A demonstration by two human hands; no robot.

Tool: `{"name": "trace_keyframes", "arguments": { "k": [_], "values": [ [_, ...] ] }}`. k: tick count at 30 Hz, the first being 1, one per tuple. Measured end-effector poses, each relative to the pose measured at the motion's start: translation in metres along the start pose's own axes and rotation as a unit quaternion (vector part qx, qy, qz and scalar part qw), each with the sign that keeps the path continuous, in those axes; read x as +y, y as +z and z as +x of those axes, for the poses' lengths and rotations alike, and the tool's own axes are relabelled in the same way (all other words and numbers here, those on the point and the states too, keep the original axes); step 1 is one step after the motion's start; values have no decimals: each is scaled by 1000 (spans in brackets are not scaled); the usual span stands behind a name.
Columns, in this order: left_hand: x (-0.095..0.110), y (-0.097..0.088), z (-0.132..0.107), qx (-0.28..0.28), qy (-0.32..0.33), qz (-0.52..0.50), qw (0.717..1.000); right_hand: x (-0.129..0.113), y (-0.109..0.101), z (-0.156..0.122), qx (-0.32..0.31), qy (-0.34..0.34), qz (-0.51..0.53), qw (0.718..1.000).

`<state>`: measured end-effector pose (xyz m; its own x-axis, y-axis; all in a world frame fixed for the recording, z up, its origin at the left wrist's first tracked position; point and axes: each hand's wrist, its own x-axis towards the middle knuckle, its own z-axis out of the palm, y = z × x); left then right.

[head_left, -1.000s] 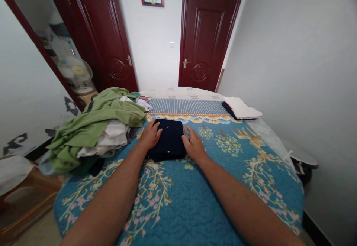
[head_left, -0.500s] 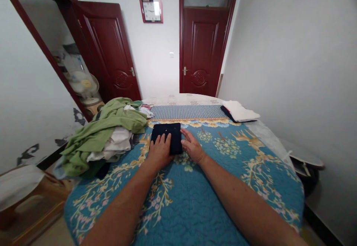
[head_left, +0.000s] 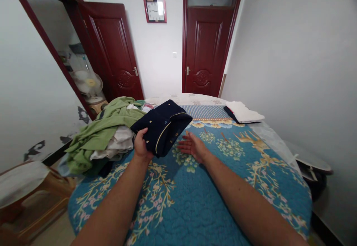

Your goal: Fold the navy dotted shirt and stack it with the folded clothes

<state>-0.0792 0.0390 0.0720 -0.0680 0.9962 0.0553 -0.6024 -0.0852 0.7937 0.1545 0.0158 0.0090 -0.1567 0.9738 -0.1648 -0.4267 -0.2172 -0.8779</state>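
A folded navy garment (head_left: 158, 121) with small light motifs and a yellowish trim line is tilted up off the table, its folded opening facing right. My left hand (head_left: 141, 145) grips its lower left side, thumb on top and the other fingers underneath, out of sight. To the right of the garment, my right hand (head_left: 193, 147) is apart from it, palm turned inward and fingers stretched out, holding nothing. Beneath both hands lies a teal floral quilted cover (head_left: 195, 205).
A heap of loose clothes (head_left: 111, 127), green and white, lies on the table's left side. At the far right sit folded white and dark garments (head_left: 242, 112). A stool (head_left: 25, 186) stands at lower left, with a round-topped object (head_left: 312, 162) beyond the right edge.
The navy garment lay flat under my left hand; now that hand has lifted and tilted it. My right hand has come away from its edge. The view has shifted slightly.
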Motion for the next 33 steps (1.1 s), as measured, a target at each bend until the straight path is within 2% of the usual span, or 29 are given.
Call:
{"name": "trace_keyframes", "arguments": {
  "k": [2,4,6,9,14,16,19,23,27,29,33],
  "values": [
    [-4,3,-4,-9,-24,7,1000,-4,1,-8,-82,21,46,995],
    [-13,7,-8,-23,-35,22,999,-6,3,-13,-118,11,71,990],
    [-21,11,-12,-36,-41,19,998,-5,4,-14,-101,-11,72,992],
    [-29,14,-17,-57,-68,12,996,-1,4,-7,-31,-47,60,997],
    [-23,10,-19,-144,-112,8,983,-7,-11,8,84,-113,72,987],
    [-19,7,-17,-180,-150,11,972,-17,-22,9,93,-134,43,986],
    [-21,3,-14,-205,-223,44,952,-33,-42,6,71,-133,-50,987],
    [-35,2,-17,-191,-317,116,922,-48,-65,-1,26,-65,-115,991],
    [-43,1,-17,-183,-359,134,905,-53,-77,-7,14,32,-126,991],
    [-45,0,-13,-158,-345,115,918,-54,-79,-9,16,54,-118,991],
    [-49,-7,-4,-112,-283,105,947,-55,-72,-12,36,50,-126,990]
  ]
}}
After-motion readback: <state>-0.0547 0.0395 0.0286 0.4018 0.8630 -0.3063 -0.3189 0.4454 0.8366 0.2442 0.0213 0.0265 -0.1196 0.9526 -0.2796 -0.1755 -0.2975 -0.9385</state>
